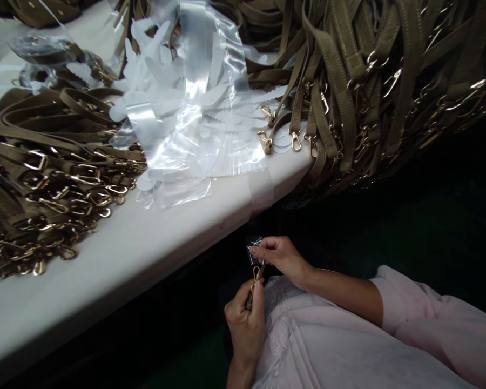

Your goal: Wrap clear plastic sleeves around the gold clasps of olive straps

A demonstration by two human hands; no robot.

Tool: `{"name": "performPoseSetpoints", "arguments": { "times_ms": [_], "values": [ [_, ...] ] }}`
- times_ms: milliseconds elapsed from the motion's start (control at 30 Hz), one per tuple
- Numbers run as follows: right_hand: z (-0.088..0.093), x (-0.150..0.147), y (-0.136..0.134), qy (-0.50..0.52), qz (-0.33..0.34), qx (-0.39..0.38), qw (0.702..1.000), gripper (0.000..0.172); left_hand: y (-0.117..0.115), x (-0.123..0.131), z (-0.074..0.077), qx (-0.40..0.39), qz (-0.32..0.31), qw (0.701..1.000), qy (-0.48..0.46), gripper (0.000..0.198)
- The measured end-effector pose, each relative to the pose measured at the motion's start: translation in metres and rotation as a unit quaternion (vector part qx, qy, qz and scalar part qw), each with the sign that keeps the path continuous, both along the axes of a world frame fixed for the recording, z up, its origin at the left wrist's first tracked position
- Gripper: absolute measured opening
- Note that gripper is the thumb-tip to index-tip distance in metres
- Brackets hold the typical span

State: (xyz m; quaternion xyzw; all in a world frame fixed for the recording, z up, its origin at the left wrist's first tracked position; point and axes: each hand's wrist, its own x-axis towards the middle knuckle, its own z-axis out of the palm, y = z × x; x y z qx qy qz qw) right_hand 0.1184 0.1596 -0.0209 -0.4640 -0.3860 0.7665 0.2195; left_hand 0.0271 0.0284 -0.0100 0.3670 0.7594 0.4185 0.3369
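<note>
Gold clasp point(256, 273) held low in lap, well below bench edge point(210, 216). Left hand point(245, 324) grip pinching clasp stem; right hand point(281, 256) grip pinching clear film sleeve point(254, 249) just above clasp. Likely light, rigid, slick metal; film flimsy, tear-prone. Best held at stem. Open room in lap; strap heaps point(44, 178) and loose film point(186, 129) crowd bench above.

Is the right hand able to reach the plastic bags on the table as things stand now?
Probably yes, but not at once. The right hand is busy pinching a small plastic piece over the clasp held by the left hand. The plastic bags lie near the table edge, with nothing between.
</note>
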Motion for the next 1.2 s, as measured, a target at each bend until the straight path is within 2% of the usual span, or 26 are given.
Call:
{"name": "performPoseSetpoints", "arguments": {
  "times_ms": [333,700,1000,1200],
  "values": [
    [-0.0019,0.0033,-0.0004,0.006,0.013,0.033,0.999,0.045,0.0004,-0.0015,-0.0012,-0.011,0.018,1.000,0.016,0.025],
    [-0.0056,0.0028,-0.0068,0.022,0.070,0.039,0.997,0.047,0.0016,-0.0033,-0.0007,-0.025,0.043,0.997,-0.051,0.026],
    [-0.0003,0.0029,0.0013,0.004,0.031,0.028,0.999,0.048,-0.0006,-0.0044,-0.0001,-0.050,0.027,0.996,-0.068,0.030],
    [-0.0025,0.0042,-0.0025,0.024,0.060,0.021,0.998,0.047,0.0016,-0.0049,-0.0005,-0.057,0.039,0.995,-0.077,0.032]
  ]
}}
